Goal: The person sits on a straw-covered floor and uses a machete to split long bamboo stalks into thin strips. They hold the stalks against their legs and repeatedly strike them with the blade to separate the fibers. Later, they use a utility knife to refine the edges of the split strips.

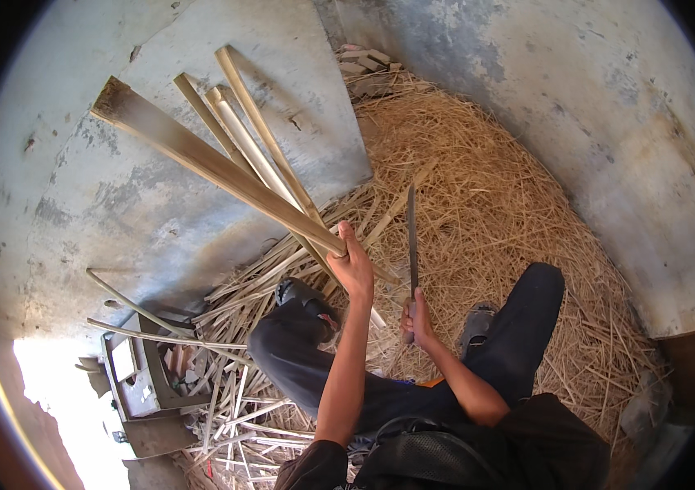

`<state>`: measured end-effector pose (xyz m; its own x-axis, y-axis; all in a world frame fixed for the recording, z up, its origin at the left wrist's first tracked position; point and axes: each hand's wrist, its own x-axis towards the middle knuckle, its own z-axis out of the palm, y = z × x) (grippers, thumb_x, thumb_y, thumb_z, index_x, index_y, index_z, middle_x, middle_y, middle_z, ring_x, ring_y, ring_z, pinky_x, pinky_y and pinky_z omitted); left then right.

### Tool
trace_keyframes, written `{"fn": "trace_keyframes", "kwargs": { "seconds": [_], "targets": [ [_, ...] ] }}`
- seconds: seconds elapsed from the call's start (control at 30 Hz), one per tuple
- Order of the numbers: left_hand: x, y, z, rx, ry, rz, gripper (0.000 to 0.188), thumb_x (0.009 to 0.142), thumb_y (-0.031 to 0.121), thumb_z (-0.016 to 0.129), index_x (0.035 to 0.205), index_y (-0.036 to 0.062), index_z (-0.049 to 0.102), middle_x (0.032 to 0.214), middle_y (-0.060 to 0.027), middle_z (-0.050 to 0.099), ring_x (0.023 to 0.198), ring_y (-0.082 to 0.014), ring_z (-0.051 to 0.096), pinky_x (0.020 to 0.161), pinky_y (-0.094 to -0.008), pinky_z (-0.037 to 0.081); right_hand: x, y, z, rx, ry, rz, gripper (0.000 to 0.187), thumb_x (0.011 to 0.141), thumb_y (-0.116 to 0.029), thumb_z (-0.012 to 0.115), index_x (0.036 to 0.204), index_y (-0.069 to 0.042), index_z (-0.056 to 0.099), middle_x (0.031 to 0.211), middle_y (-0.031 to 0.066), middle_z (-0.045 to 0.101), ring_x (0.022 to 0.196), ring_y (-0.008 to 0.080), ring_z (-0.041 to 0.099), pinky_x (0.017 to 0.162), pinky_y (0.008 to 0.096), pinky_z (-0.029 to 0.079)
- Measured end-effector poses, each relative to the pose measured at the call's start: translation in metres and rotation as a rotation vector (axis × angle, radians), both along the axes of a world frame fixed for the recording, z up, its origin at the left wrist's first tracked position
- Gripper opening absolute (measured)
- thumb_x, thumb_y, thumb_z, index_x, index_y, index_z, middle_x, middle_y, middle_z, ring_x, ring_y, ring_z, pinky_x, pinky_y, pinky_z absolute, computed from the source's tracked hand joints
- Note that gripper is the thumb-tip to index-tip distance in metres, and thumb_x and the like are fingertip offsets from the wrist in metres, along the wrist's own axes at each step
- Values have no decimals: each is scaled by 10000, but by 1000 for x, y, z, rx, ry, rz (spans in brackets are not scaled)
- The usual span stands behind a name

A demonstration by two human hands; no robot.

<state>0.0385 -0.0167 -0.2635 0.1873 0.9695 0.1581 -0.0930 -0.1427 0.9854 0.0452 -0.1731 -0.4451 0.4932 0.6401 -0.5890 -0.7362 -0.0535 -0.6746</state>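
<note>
My left hand (352,268) is wrapped round a long split bamboo piece (216,167), near its lower end. The piece slants up to the left, its broad dark-marked end toward the wall. In my right hand (419,321) is the handle of a long knife (413,233), its narrow dark blade pointing up and away from me, apart from the bamboo. Behind the held piece, several more bamboo lengths (270,151) lean against the wall. Their lower ends are partly hidden by my left hand and the held piece.
Straw-like shavings (478,188) cover the floor ahead and to the right. Thin bamboo strips (241,425) lie heaped at the left, beside a grey boxy casing (139,367). Worn pale walls (576,98) close in the space. My bent legs (519,335) are spread on both sides.
</note>
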Motion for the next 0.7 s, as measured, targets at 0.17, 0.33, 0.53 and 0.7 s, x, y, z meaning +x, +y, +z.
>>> {"fn": "trace_keyframes", "kwargs": {
  "seconds": [0.17, 0.33, 0.53, 0.7],
  "targets": [
    [4, 2, 1, -2, 19, 19, 530, 1066, 435, 538, 679, 85, 445, 600, 62, 315, 580, -59, 281, 510, -297, 235, -8, 9, -19, -152, -37, 166, 679, 990, -725, 365, 696, -117, 426, 477, -18, 327, 372, 126, 324, 419, 316, 357],
    [1, 7, 0, -15, -48, -36, 505, 1066, 422, 539, 694, 90, 459, 595, 65, 329, 569, -65, 297, 513, -303, 252, -7, -12, -63, -368, 150, 143, 672, 992, -727, 351, 722, -120, 454, 498, -22, 345, 377, 135, 353, 417, 350, 415],
    [-15, 37, -1, -19, -120, -464, 374, 1078, 422, 487, 1038, 56, 551, 938, -52, 573, 899, -143, 552, 822, -341, 458, 0, -21, -37, -284, 61, 96, 706, 945, -785, 389, 714, -120, 441, 488, -36, 324, 370, 116, 340, 444, 335, 439],
    [-10, 41, 30, 68, -63, -729, 476, 1079, 443, 461, 1211, -2, 569, 1151, -113, 616, 1198, -238, 585, 1122, -440, 426, 11, -20, -23, -162, 62, 82, 709, 924, -800, 433, 743, -114, 456, 472, -50, 319, 356, 96, 325, 457, 302, 427]
  ]
}}
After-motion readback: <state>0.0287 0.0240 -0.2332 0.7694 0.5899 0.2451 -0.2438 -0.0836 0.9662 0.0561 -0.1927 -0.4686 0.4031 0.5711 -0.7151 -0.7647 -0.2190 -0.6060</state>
